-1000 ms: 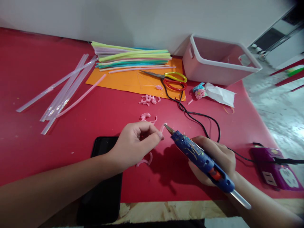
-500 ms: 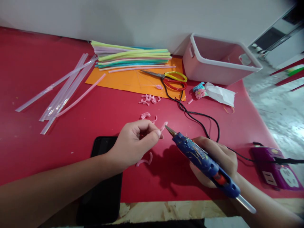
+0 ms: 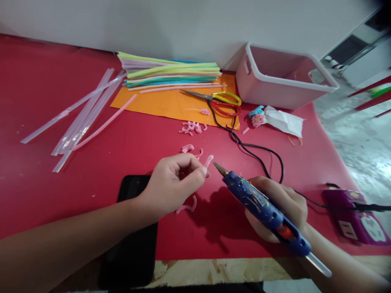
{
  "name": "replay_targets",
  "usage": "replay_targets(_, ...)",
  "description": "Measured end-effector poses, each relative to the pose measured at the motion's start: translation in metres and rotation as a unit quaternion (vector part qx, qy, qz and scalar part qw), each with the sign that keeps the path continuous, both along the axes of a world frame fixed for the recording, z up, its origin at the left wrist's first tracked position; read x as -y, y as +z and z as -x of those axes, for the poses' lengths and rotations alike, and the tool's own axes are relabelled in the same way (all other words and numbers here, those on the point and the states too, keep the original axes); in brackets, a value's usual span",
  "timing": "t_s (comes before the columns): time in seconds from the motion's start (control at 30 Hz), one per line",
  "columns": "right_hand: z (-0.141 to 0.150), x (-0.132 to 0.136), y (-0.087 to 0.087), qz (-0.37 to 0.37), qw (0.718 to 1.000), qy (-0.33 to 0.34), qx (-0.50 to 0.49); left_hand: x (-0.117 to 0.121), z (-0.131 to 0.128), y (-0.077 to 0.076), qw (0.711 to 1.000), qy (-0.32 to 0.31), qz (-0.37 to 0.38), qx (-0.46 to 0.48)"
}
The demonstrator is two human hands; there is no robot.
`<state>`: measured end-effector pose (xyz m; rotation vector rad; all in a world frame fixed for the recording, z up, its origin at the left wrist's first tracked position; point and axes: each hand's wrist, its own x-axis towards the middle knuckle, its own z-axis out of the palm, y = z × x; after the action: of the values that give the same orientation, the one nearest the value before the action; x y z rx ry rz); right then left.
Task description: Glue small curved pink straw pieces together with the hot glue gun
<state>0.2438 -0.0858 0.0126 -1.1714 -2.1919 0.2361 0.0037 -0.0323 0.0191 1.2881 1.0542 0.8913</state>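
Observation:
Between thumb and forefinger, my left hand (image 3: 179, 181) pinches a short pink pipe cleaner piece (image 3: 209, 160), its end pointing up. My right hand (image 3: 279, 207) is wrapped round a blue glue gun (image 3: 253, 199) with a clear glue stick (image 3: 319, 264) poking out of its back. The metal nozzle is close to the pink piece, with a small gap between them. More cut pink pieces (image 3: 192, 127) lie on the red tabletop beyond my left hand, and a curved one (image 3: 187, 205) lies just below it.
A black phone (image 3: 131, 252) lies under my left forearm. Scissors (image 3: 210, 97) and a bundle of coloured pipe cleaners (image 3: 171, 73) rest on orange card (image 3: 146, 103). Glue sticks (image 3: 82, 114) lie left. A pink bin (image 3: 275, 87), small flower (image 3: 258, 119), black cord (image 3: 256, 147) and purple power socket (image 3: 351, 213) are right.
The glue gun's nozzle has drawn slightly away to the right from the pink pipe cleaner piece, which has tilted a little to the left. Both hands keep their holds.

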Motion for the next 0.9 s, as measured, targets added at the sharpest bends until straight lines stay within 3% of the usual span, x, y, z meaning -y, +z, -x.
replay_targets(0.37,0.0021,-0.0025,-0.0001,0.009,1.0,0.019,0.001,0.0015,0.0003,0.0016,0.999,-0.035,0.001,0.002)
replay_targets(0.9,-0.0006,-0.0023,-0.0027,0.024,0.999,0.026,-0.01,0.0011,-0.0003,-0.0005,1.0,-0.015,-0.008,0.005)
